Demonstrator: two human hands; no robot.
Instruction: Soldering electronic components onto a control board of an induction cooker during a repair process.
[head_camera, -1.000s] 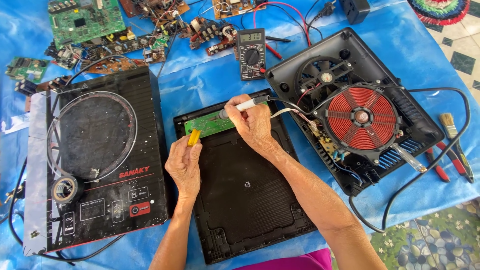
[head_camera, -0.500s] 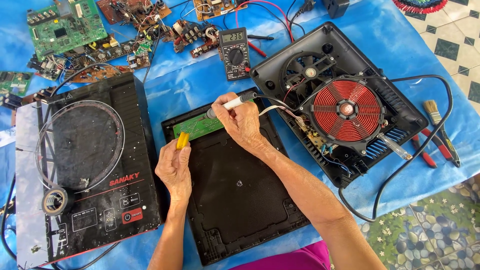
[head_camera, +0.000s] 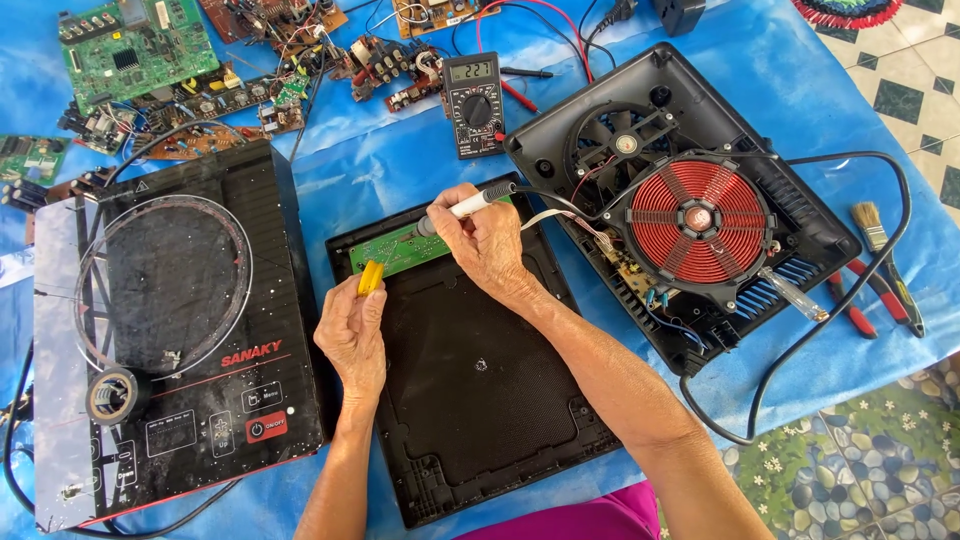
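Where hands (head_camera: 352, 335) work, blue tarp (head_camera: 400, 160).

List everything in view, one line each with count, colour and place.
green control board: 1, green, top edge of the black panel
black panel: 1, black, centre
soldering iron: 1, white and black, in the right hand
yellow-handled tool: 1, yellow, in the left hand
glass-top cooker: 1, black and red, left
tape roll: 1, black, on the glass-top cooker
opened cooker base: 1, black with red coil, right
multimeter: 1, dark grey, top centre
loose circuit boards: several, green and brown, top left
paintbrush: 1, pale bristles, far right
blue sheet: 1, blue, under everything
left hand: 1, centre left
right hand: 1, centre
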